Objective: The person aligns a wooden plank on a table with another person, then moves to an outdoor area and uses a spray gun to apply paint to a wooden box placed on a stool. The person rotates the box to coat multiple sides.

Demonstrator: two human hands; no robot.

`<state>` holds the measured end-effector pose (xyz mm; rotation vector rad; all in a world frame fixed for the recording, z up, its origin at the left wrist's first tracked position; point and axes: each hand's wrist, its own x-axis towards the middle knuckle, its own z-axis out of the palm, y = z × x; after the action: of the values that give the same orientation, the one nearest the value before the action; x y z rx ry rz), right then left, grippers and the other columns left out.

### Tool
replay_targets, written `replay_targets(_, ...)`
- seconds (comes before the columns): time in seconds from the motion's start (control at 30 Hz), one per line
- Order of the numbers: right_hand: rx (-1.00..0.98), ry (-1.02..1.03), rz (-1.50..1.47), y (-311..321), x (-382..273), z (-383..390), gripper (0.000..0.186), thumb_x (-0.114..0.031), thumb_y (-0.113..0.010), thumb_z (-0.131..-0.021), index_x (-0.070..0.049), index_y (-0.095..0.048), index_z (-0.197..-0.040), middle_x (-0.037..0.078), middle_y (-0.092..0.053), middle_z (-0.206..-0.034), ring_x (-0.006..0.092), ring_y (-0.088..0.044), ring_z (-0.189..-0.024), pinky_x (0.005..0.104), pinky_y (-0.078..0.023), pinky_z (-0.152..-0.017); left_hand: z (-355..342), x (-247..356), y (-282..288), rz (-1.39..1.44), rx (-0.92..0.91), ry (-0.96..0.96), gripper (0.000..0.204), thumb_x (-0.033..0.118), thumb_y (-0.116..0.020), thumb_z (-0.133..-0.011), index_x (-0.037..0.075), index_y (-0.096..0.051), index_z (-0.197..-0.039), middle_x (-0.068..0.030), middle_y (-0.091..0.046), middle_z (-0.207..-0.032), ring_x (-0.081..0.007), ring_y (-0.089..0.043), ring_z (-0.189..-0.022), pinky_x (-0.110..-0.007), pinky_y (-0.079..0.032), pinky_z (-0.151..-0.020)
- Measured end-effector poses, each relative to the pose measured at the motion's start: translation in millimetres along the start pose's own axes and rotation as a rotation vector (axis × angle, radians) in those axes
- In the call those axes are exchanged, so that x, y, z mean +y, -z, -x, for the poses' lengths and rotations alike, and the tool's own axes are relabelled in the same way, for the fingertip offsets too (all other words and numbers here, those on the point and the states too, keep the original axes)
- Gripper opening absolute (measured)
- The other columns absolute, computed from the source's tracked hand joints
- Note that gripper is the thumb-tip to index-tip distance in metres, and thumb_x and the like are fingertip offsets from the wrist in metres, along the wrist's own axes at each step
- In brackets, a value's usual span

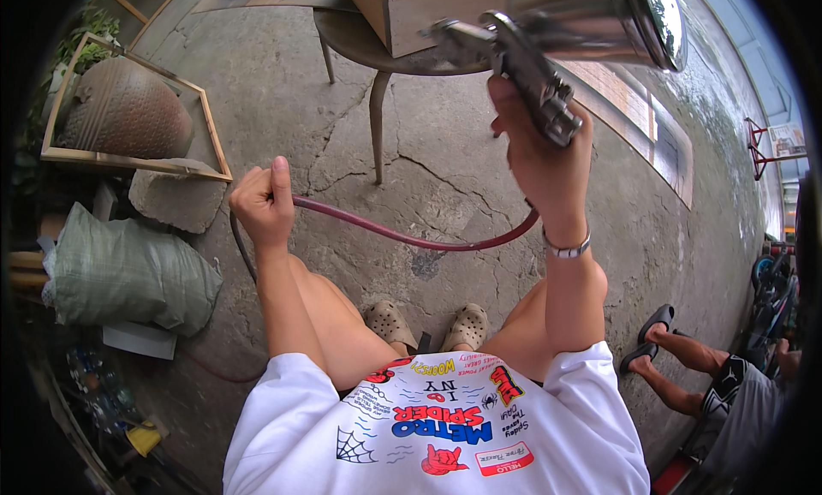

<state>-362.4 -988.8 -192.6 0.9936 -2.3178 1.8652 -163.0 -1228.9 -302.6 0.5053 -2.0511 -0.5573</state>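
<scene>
My right hand (552, 165) is raised in front of me at the right, wrapped around the handle of a metal spray gun (527, 71). A large shiny metal cup (591, 24) sits on the gun, tilted on its side toward the right. Lower at the left, my left hand (264, 205) is closed around a dark red air hose (411, 235), thumb up. Between my hands the hose sags in a shallow curve and passes behind my right wrist. Where it joins the gun is hidden. Past my left fist a darker length hangs down beside my forearm.
Ahead, a round table (377, 54) carries a pale wooden box (415, 20). At the left are a wooden frame (137, 163), a clay pot (128, 110), a stone block (175, 199) and a green woven sack (128, 272). A person (685, 392) sits at the right; flat boards (659, 140) lie nearby.
</scene>
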Motion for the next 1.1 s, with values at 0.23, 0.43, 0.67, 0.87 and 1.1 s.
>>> replay_targets(0.23, 0.185, 0.006, 0.172, 33, 46, -36, 0.038, -0.04, -0.075, -0.097, -0.003, -0.075, -0.089, 0.002, -0.069, -0.065, 0.0044, -0.051, -0.042, 0.0234, -0.035, -0.039, 2, 15, -9, 0.021, -0.056, -0.051, 0.05, 0.016, -0.07, -0.098, 0.001, -0.044, -0.057, -0.0112, -0.038, -0.052, -0.0236, -0.035, -0.047, -0.039, -0.025, -0.048)
replay_targets(0.43, 0.265, -0.01, 0.23, 64, 83, -61, 0.04, -0.042, -0.074, -0.097, -0.004, -0.074, -0.086, 0.004, -0.069, -0.066, 0.0058, -0.051, -0.039, 0.0242, -0.034, -0.036, 6, 24, -15, 0.017, -0.097, -0.095, 0.048, 0.016, -0.071, -0.097, 0.003, -0.046, -0.057, -0.01, -0.04, -0.051, -0.0235, -0.038, -0.047, -0.038, -0.026, -0.047)
replay_targets(0.67, 0.388, -0.106, 0.247, 91, 97, -82, 0.047, -0.047, -0.076, -0.094, -0.003, -0.078, -0.078, 0.003, -0.065, -0.055, 0.0086, -0.058, -0.043, 0.0259, -0.039, -0.042, 9, 32, -25, 0.049, -0.128, -0.126, 0.048, 0.018, -0.072, -0.096, 0.003, -0.047, -0.057, -0.0092, -0.039, -0.051, -0.0228, -0.039, -0.047, -0.037, -0.027, -0.046)
replay_targets(0.87, 0.532, -0.024, 0.246, 111, 95, -100, 0.045, -0.043, -0.072, -0.097, 0.001, -0.077, -0.089, 0.006, -0.073, -0.069, 0.011, -0.058, -0.04, 0.0282, -0.042, -0.036, 11, 42, -30, 0.063, -0.149, -0.143, 0.049, 0.019, -0.072, -0.096, 0.004, -0.046, -0.057, -0.0089, -0.038, -0.051, -0.0226, -0.038, -0.047, -0.037, -0.027, -0.046)
replay_targets(1.1, 0.373, -0.116, 0.15, 103, 71, -77, 0.043, -0.042, -0.074, -0.097, 0.0, -0.074, -0.087, 0.006, -0.07, -0.066, 0.0085, -0.054, -0.038, 0.0254, -0.039, -0.035, 9, 34, -24, 0.069, -0.063, -0.084, 0.05, 0.016, -0.069, -0.099, 0.003, -0.043, -0.058, -0.0089, -0.037, -0.051, -0.0214, -0.036, -0.047, -0.037, -0.025, -0.047)
